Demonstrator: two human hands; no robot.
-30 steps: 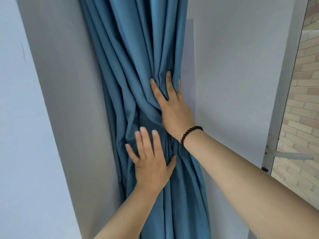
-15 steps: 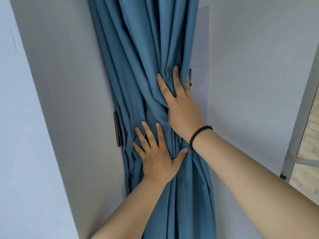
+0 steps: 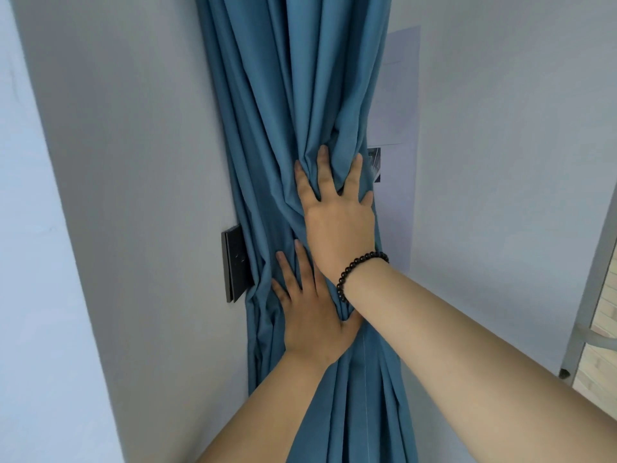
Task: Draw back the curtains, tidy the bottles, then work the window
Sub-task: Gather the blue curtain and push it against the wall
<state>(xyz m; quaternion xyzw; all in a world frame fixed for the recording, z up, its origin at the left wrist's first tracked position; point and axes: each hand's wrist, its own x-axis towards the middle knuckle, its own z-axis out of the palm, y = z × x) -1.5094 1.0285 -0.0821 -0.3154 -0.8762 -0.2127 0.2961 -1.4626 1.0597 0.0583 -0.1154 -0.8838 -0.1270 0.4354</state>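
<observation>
A blue curtain (image 3: 300,95) hangs bunched into folds against a grey wall, running from the top of the view to the bottom. My right hand (image 3: 337,215), with a black bead bracelet at the wrist, lies flat on the gathered folds with fingers spread and straight. Just below it, my left hand (image 3: 310,315) presses flat on the same bundle, its fingers partly hidden under my right wrist. No bottles are in view.
A dark wall plate (image 3: 235,262) shows at the curtain's left edge. A pale sheet with a small picture (image 3: 395,128) is stuck on the wall to the right. The window frame (image 3: 587,295) and a brick wall outside show at the far right.
The view has shifted left, so the curtain sits further right and the dark wall plate has come out from behind it. My two hands have drawn closer together on the folds.
</observation>
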